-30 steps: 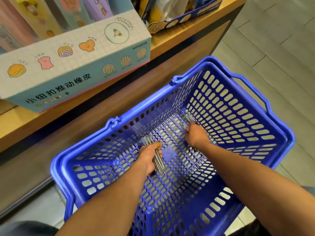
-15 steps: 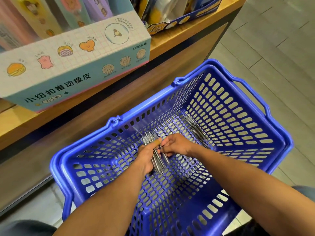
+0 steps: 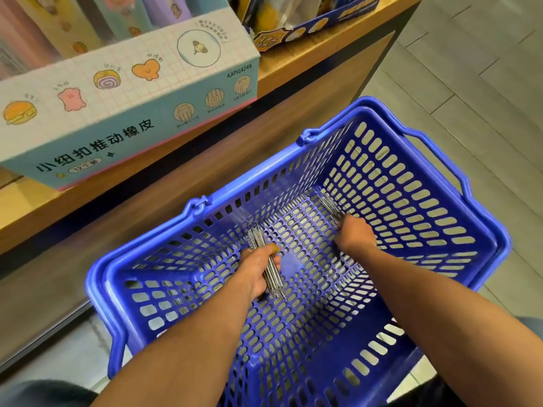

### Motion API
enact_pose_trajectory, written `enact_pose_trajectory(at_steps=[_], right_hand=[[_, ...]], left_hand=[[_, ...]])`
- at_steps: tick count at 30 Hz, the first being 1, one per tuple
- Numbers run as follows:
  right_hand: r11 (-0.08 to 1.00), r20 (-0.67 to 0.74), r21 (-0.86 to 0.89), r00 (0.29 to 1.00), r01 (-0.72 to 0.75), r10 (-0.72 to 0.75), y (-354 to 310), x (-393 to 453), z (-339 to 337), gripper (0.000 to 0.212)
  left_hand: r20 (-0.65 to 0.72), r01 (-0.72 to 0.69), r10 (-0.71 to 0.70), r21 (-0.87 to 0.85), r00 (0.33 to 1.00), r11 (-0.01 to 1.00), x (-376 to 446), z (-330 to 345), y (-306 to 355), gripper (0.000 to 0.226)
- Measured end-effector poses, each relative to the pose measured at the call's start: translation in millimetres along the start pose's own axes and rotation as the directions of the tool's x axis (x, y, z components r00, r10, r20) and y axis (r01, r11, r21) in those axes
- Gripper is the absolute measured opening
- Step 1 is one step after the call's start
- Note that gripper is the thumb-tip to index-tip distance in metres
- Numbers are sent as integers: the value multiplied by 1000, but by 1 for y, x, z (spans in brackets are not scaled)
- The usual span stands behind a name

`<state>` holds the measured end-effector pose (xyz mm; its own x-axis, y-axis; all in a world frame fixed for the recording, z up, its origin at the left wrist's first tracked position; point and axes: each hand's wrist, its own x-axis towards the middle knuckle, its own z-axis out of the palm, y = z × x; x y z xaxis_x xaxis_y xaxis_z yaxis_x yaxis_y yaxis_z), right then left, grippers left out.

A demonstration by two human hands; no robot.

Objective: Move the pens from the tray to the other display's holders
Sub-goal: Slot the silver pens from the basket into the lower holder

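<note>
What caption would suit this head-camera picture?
Both hands in a blue basket: left hand holds a bundle of pens, right hand grasps more pens.

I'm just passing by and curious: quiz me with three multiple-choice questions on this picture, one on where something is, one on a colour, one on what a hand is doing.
1. Where is the bundle of clear plastic pens in the left hand?
A. On the wooden shelf
B. Inside the basket
C. On the floor tiles

2. What colour is the slotted plastic shopping basket?
A. Blue
B. Red
C. Green

3. What is the right hand doing?
A. Hanging open above the basket
B. Resting on the shelf
C. Closing on pens at the basket's right wall

Answers: 1 B, the fist sits over the basket's floor; 2 A, walls and handles are blue; 3 C, pens stick out beyond its fingers.
</note>
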<state>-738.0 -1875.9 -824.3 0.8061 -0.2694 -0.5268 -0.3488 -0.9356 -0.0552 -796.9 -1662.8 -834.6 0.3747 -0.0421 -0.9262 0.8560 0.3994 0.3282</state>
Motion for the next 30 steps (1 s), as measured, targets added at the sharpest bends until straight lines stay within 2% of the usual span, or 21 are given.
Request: enact_pose_trajectory(at_steps=[3, 6, 9, 12, 17, 19, 22, 24, 25, 27, 30], right_hand=[[983, -40, -178, 998, 40, -47, 2, -2, 4, 20], [973, -55, -227, 997, 47, -61, -5, -1, 8, 20], [969, -107, -242, 992, 38, -66, -5, 1, 9, 35], [963, -95, -268, 993, 41, -69, 1, 4, 10, 51], [930, -17, -330, 984, 160, -175, -3, 5, 13, 35], [950, 66, -229, 977, 212, -202, -13, 4, 11, 26], [941, 225, 206, 923, 268, -312, -29, 4, 7, 12], [852, 338, 499, 869, 160, -361, -42, -1, 6, 7], [805, 403, 586, 827, 96, -392, -49, -4, 6, 7], [754, 497, 657, 759, -12, -421, -62, -11, 10, 9], [669, 574, 715, 718, -204, -395, -69, -16, 12, 8]], left_hand=[[-8, -2, 2, -1, 1000, 1000, 1, -2, -3, 38], [-22, -7, 7, -4, 1000, 1000, 0, -3, -4, 36], [-20, -5, 4, -16, 1000, 1000, -2, -2, -3, 37], [-23, -10, 10, -27, 1000, 1000, -1, -1, -3, 37], [-16, -8, 7, -13, 1000, 1000, -3, 0, -2, 35], [-9, -5, 5, -5, 1000, 1000, -3, 1, -1, 37], [10, -12, 12, -9, 1000, 1000, -4, 1, 0, 43], [26, -22, 22, -15, 999, 1000, -6, 2, 1, 48], [39, -27, 28, -17, 999, 999, -7, 2, 2, 49], [75, -19, 20, -16, 997, 1000, -9, 2, 3, 46], [114, -3, 5, -21, 993, 1000, -13, 0, 5, 36]])
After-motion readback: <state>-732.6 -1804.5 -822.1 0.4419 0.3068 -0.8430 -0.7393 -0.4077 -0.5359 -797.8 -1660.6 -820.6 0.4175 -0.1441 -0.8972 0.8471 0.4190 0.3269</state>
